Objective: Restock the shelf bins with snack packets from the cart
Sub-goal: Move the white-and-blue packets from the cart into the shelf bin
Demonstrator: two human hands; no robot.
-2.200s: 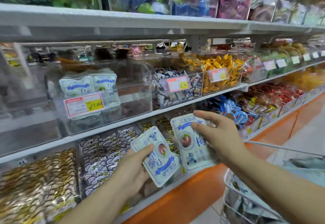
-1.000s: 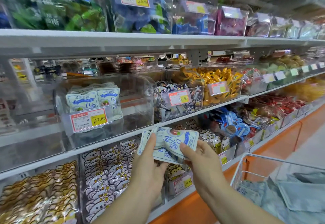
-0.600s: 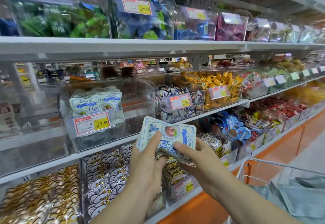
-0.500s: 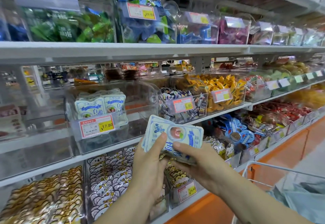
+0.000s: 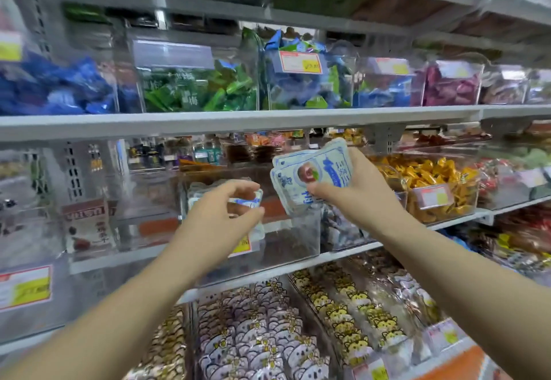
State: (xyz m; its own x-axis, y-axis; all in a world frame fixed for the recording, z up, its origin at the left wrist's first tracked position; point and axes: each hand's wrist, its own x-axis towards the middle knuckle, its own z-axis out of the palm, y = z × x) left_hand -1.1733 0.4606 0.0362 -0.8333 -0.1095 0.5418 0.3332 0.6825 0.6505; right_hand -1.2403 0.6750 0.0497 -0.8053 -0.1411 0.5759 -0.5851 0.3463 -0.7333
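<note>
Snack packets point(image 5: 313, 172) now in right hand point(image 5: 357, 196) only, left hand point(image 5: 214, 218) at bin point(image 5: 298, 238)

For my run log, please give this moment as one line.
left hand: pinches packet in clear bin | right hand: holds packet stack

bin point(image 5: 298, 239): clear glossy plastic | packets point(image 5: 313, 174): glossy film | shelf point(image 5: 238, 121): matt metal

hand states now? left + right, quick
left hand: pinching a white-and-blue packet at the clear bin.
right hand: gripping a stack of white-and-blue packets.
</note>
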